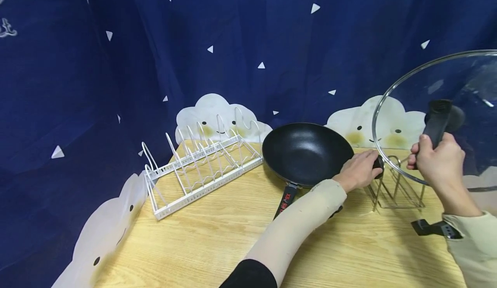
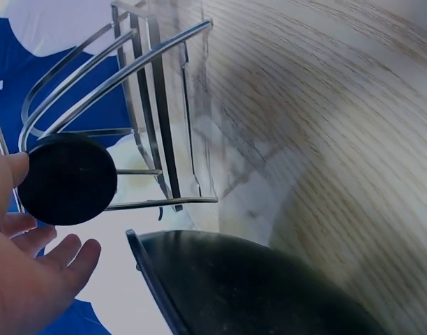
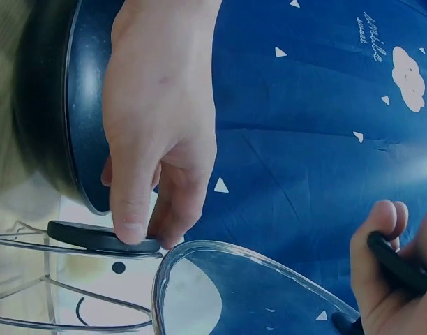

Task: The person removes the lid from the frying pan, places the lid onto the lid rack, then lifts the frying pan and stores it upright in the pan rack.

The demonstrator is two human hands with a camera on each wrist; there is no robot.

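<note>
My right hand (image 1: pixel 440 160) grips the black handle (image 1: pixel 436 121) of a large clear glass lid (image 1: pixel 411 93), held up at the right with its metal rim tilted nearly upright. Its rim passes close to a small metal wire rack (image 1: pixel 400 207) on the table. At the rack's near side is a black round disc (image 2: pixel 68 180). With thumb and fingers at its edge, my left hand (image 1: pixel 360 169) pinches this disc, as the right wrist view shows. Left of that hand sits a black wok (image 1: pixel 306 150), its handle (image 1: pixel 286 199) pointing toward me, partly behind my left forearm.
A white wire rack (image 1: pixel 209 197) with several upright loops stands left of the wok on the wooden table (image 1: pixel 186 245). Behind everything hangs a dark blue curtain (image 1: pixel 233 42) with white triangles and pale clouds. A black clip-like piece (image 1: pixel 436 228) juts from my right wrist.
</note>
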